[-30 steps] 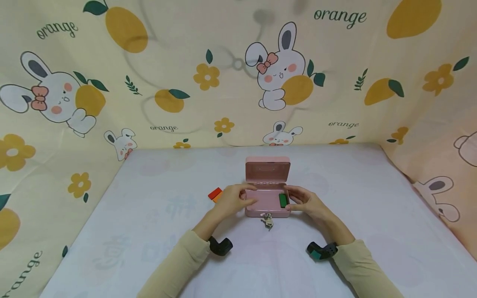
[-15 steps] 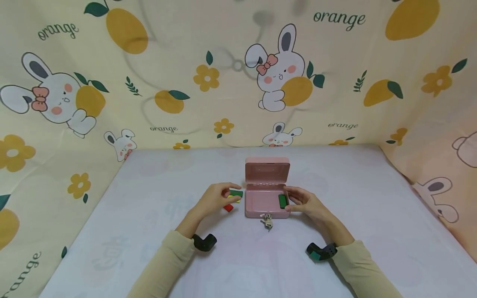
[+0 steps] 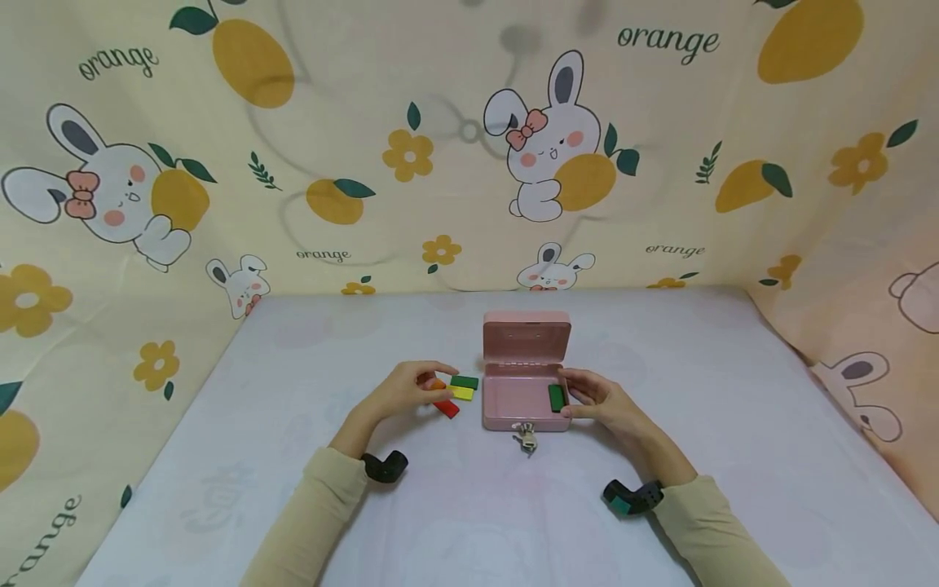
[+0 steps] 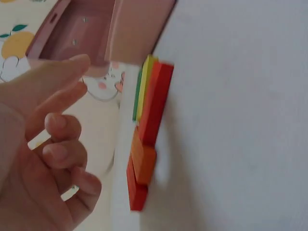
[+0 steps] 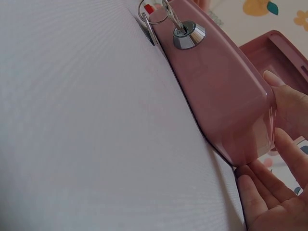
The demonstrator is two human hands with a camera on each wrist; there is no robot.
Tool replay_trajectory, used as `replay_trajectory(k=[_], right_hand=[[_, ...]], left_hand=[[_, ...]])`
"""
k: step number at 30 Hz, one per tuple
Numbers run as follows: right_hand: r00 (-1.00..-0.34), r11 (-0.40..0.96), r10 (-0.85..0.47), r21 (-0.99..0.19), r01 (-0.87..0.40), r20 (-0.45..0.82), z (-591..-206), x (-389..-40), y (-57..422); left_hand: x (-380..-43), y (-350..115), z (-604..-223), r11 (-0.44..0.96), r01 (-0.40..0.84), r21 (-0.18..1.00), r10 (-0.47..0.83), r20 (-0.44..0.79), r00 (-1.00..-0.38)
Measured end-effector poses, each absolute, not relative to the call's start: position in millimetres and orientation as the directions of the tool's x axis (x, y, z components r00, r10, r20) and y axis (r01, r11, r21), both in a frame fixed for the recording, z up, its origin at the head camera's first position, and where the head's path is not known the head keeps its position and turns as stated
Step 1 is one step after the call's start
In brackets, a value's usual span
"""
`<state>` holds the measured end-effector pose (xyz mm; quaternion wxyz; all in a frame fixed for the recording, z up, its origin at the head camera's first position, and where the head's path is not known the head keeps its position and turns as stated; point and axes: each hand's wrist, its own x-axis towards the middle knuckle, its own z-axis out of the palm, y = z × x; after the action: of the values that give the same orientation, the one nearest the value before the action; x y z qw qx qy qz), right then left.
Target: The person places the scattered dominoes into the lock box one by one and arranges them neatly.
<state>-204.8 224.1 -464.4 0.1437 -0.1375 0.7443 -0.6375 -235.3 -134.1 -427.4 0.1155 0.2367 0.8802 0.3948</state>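
My left hand (image 3: 407, 390) hovers over a group of small wooden blocks left of a pink cash box (image 3: 521, 423). A green block (image 3: 465, 381), a yellow block (image 3: 461, 394), a red block (image 3: 447, 408) and an orange block (image 4: 143, 156) lie close together; another red block (image 4: 137, 195) shows in the left wrist view. That view shows loosely bent fingers, apart from the blocks and holding nothing. My right hand (image 3: 605, 399) steadies the box's right end, with the thumb at the rim and fingers against the outer wall. Inside, a green block (image 3: 557, 398) stands by the right wall.
The box's lid (image 3: 526, 341) is raised at the back. Keys (image 3: 526, 440) hang from the lock (image 5: 188, 36) on the front wall. A white cloth (image 3: 469, 514) covers the table, and a printed curtain (image 3: 440, 187) rises behind it.
My left hand has moved left from over the box's left edge to the blocks, uncovering the green and yellow ones. My right hand stays at the box's right end.
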Motion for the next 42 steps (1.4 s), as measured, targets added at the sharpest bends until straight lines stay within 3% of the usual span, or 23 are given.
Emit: replay_trajectory(k=[10, 22, 42], right_hand=[[-0.920, 0.160, -0.390, -0.987, -0.017, -0.047, -465, -206, 225], [-0.922, 0.183, -0.383, -0.983, -0.020, -0.052, -463, -206, 226], [-0.922, 0.203, -0.375, -0.979, 0.022, -0.098, -465, -205, 226]], left_hand=[[-243, -151, -431, 0.599, 0.244, 0.763, 0.498, -0.117, -0.859], [-258, -174, -437, 0.576, 0.322, 0.751, 0.566, -0.082, -0.821], [-275, -185, -440, 0.624, 0.237, 0.745, 0.608, -0.272, -0.746]])
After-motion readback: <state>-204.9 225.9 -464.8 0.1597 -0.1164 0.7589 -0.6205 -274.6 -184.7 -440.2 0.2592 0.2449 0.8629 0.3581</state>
